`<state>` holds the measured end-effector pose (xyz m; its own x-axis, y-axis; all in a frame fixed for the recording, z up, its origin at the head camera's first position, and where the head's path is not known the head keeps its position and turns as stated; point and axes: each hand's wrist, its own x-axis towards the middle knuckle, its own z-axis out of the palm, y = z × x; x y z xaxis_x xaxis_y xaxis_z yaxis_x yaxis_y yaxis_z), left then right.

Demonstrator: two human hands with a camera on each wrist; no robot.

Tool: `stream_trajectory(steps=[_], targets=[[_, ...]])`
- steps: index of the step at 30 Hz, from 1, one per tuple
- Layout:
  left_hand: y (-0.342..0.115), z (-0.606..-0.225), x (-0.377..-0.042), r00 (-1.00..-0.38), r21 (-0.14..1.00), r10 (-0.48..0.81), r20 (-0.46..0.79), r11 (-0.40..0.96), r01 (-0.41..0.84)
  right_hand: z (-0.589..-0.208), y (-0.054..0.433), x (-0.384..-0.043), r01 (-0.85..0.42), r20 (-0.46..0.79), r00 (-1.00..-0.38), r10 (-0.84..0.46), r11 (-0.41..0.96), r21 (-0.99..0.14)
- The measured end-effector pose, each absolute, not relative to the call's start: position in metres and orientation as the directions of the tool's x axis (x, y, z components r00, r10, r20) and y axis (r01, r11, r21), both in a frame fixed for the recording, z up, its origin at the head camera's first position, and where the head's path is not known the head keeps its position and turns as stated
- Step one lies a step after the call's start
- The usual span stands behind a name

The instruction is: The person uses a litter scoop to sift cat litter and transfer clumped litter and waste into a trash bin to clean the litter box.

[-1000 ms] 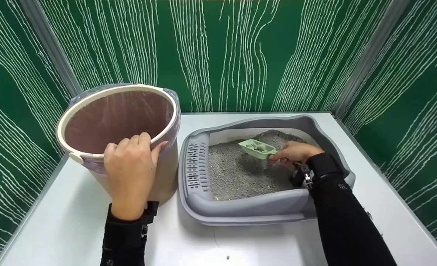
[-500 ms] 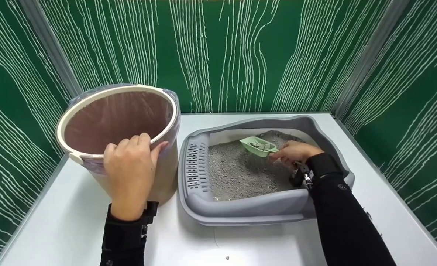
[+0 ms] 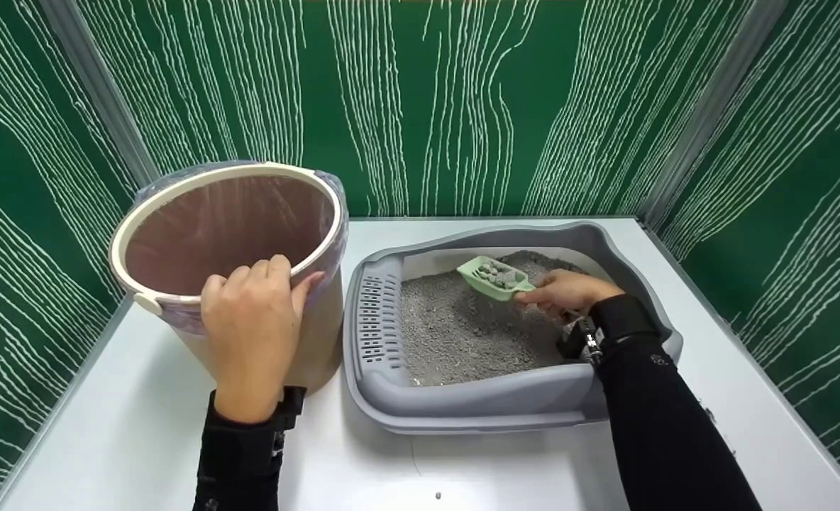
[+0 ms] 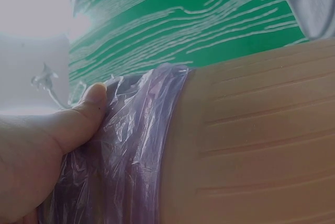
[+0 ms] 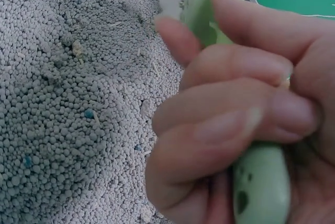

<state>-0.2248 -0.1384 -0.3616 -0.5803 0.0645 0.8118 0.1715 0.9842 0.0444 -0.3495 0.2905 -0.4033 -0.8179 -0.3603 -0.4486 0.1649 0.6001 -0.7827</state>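
Observation:
My left hand grips the near rim of a beige trash bin, fingers over the edge and thumb outside. In the left wrist view the thumb presses a purple plastic bag that is folded over the bin's top. My right hand holds a green litter scoop above the grey cat litter. Several grey clumps lie in the scoop. Seen from the right wrist, the fingers curl round the scoop's handle, with grey litter pellets below. The litter fills a grey litter box.
The bin and the litter box stand side by side on a white table. A slotted ledge forms the box's left end. One small pellet lies near the table's front. Green walls with white lines enclose the table.
The scoop has tilted and shifted slightly in my right hand, and the clumps in it have moved about and show more. My left hand stays on the bin rim.

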Motion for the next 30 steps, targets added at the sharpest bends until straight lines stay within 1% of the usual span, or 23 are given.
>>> stream_trajectory(steps=[7, 10, 14, 20, 22, 24, 28, 30], targets=[[-0.138, -0.362, -0.223, -0.586, 0.051, 0.056, 0.808, 0.985, 0.166, -0.402, 0.289, -0.349, 0.147, -0.419, -0.835, -0.358, 0.587, -0.796], [-0.138, -0.363, -0.223, -0.59, 0.052, 0.055, 0.806, 0.985, 0.164, -0.396, 0.289, -0.35, 0.123, -0.423, -0.836, -0.351, 0.63, -0.767], [-0.138, -0.362, -0.223, -0.588, 0.05, 0.057, 0.806, 0.985, 0.164, -0.378, 0.289, -0.349, 0.076, -0.425, -0.844, -0.327, 0.712, -0.698], [-0.138, -0.36, -0.224, -0.588, 0.051, 0.056, 0.807, 0.985, 0.164, -0.336, 0.28, -0.346, 0.049, -0.428, -0.854, -0.297, 0.772, -0.633], [-0.137, -0.36, -0.224, -0.589, 0.046, 0.06, 0.806, 0.985, 0.164, -0.319, 0.276, -0.345, 0.035, -0.416, -0.859, -0.298, 0.776, -0.629], [-0.137, -0.36, -0.225, -0.589, 0.043, 0.065, 0.805, 0.985, 0.167, -0.299, 0.27, -0.341, 0.048, -0.409, -0.867, -0.285, 0.769, -0.637], [-0.136, -0.36, -0.225, -0.581, 0.035, 0.073, 0.81, 0.984, 0.173, -0.254, 0.254, -0.337, -0.036, -0.351, -0.886, -0.304, 0.799, -0.6], [-0.137, -0.36, -0.225, -0.575, 0.035, 0.071, 0.815, 0.984, 0.172, -0.232, 0.241, -0.336, -0.092, -0.326, -0.884, -0.334, 0.81, -0.579]])
